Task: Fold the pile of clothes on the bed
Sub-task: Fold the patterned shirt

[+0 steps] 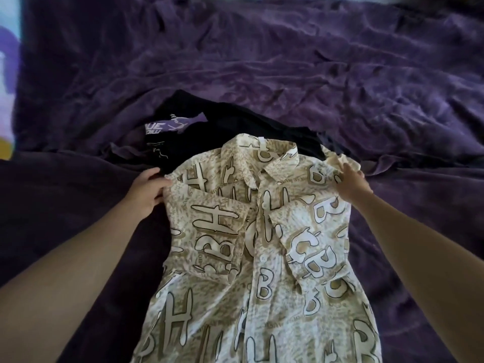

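**Both hands at the shoulders of a patterned shirt on the bed**

The left hand (150, 188) grips the shirt's left shoulder edge, thumb on top of the cloth and fingers curled under it. The right hand (352, 183) reaches to the opposite shoulder, its fingers bent into the bunched fabric there and pinching it.

Between the 2 hands lies the cream shirt (259, 258), printed with large outlined letters in white and tan. It rests front up on the bed, collar away from the person, button placket running down the middle. Both short sleeves are folded inward across the chest, the 2 cuffs nearly meeting at the placket. The hem runs out of the bottom of the view.

Just beyond the collar, partly under the shirt, sits a crumpled black garment (209, 132) with a purple and white graphic showing on its left part.

Everything lies on a rumpled dark purple blanket (340, 74) that covers the bed.
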A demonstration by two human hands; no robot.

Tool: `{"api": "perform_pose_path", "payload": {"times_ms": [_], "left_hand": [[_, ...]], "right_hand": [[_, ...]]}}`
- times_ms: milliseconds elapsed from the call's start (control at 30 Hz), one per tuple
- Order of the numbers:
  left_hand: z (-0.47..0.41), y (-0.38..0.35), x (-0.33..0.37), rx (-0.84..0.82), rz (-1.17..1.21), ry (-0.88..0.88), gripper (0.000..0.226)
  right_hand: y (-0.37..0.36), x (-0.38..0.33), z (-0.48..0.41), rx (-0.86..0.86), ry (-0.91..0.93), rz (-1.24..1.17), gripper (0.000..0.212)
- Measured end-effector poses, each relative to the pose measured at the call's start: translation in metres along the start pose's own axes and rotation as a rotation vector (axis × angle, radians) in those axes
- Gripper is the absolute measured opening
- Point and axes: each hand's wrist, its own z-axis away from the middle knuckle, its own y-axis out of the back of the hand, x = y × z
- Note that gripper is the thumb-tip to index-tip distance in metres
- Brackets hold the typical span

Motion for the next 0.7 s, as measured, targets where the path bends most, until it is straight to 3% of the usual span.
{"api": "perform_pose_path", "payload": {"times_ms": [67, 233, 500, 633, 700], "left_hand": [[-0.002, 0.0, 0.004, 0.044, -0.042, -0.037, 0.052], [0.004, 0.013, 0.014, 0.07, -0.097, -0.175, 0.02], [0.081, 0.063, -0.005, -0.061, -0.078, -0.334, 0.03], [0.124, 0.096, -0.056, -0.13, -0.309, -0.339, 0.038], [0.132, 0.102, -0.09, -0.157, -0.543, -0.336, 0.037]], "right_hand": [[0.0, 0.005, -0.004, 0.001, 0.005, 0.041, 0.064], [0.014, 0.019, 0.009, 0.255, 0.079, -0.146, 0.031], [0.014, 0.105, 0.095, 0.489, 0.18, -0.535, 0.012], [-0.03, 0.165, 0.133, 0.407, 0.223, -0.348, 0.02], [-0.058, 0.177, 0.143, 0.237, 0.156, -0.153, 0.021]]}}
